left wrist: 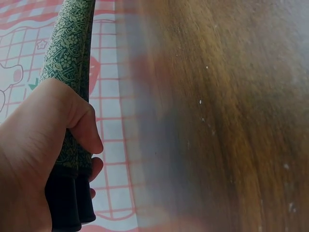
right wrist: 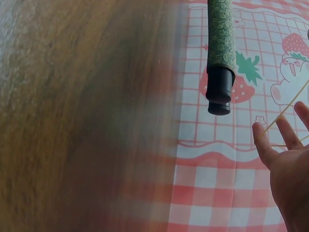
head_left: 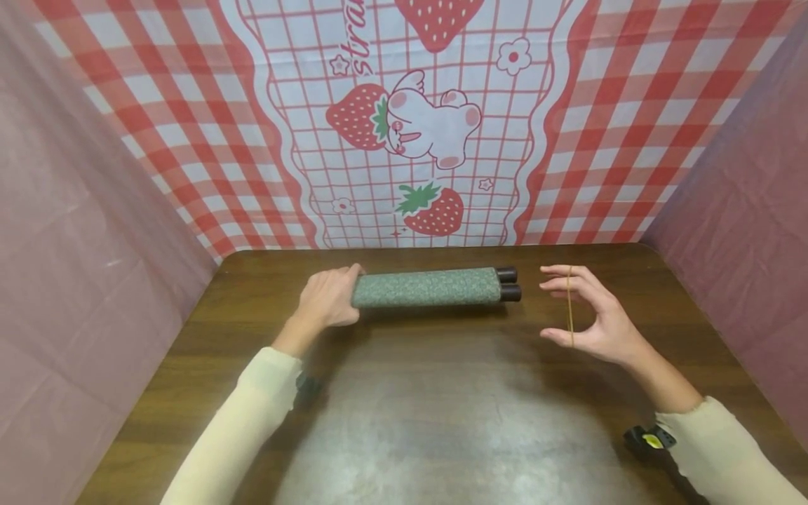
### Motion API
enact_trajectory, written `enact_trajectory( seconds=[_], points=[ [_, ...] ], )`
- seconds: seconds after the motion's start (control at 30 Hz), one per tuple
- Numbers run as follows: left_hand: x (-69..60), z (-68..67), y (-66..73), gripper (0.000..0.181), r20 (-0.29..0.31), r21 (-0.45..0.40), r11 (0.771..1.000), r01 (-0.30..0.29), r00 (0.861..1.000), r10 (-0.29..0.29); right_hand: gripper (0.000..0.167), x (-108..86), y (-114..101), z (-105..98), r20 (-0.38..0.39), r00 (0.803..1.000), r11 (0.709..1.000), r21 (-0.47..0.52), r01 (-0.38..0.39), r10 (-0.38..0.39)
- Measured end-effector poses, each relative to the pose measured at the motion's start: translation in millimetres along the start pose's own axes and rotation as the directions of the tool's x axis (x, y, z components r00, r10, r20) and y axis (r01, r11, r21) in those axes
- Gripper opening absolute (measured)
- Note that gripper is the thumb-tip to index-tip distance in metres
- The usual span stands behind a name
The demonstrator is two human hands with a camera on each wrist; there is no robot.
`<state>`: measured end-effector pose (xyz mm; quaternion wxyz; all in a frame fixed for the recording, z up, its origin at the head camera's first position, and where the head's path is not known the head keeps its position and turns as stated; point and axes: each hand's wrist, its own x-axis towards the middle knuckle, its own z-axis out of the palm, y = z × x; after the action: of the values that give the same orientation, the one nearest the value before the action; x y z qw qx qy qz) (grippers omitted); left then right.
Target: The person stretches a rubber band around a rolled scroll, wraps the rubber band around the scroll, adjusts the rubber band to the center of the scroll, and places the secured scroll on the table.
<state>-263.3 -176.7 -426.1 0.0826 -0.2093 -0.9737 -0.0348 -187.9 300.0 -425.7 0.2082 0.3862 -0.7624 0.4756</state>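
Scroll (head_left: pixel 426 289) at the centre of things, green and finely patterned with little flowers in the left wrist view, and we see it lying crosswise over the wooden desk (head_left: pixel 404 400). At the scroll's left end, the left hand (head_left: pixel 328 298) has a firm grip, thumb and fingers wrapped round it, with black knobs jutting past the palm. At its right end, two dark knobs (head_left: pixel 510 293) poke out side by side.

Now we look just beyond those, to the scroll's right: there's the right hand (head_left: pixel 604 319), thumb and fingers spread well apart, a thin tan rubber band (head_left: pixel 570 308) stretched between them, band and scroll not touching. Nearer us than the scroll, by the right sleeve (head_left: pixel 719 442), sits a black wrist device (head_left: pixel 650 439) with a yellow patch.

Behind the scroll rises a red-checked cloth (head_left: pixel 252 133), and we've got writing: sideways letters (head_left: pixel 358 38) reading "stra", the rest cut off, above a white cartoon animal (head_left: pixel 423 126) and a strawberry (head_left: pixel 442 212).
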Motion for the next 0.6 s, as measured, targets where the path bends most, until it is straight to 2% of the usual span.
enact_trajectory(
  seconds=[0.27,0.6],
  points=[
    [-9.8,-4.0,-3.9,0.068,-0.014,-0.014,1.0,-0.007,1.0,0.006,0.077,0.1,1.6,1.0,-0.001,1.0,0.998,0.064,0.02,-0.02],
    [-14.9,-9.2,-6.4,0.068,-0.052,-0.008,1.0,-0.022,0.998,0.022,0.077,1.9,3.4,4.4,0.003,1.0,0.997,0.08,0.021,-0.021]
  ],
)
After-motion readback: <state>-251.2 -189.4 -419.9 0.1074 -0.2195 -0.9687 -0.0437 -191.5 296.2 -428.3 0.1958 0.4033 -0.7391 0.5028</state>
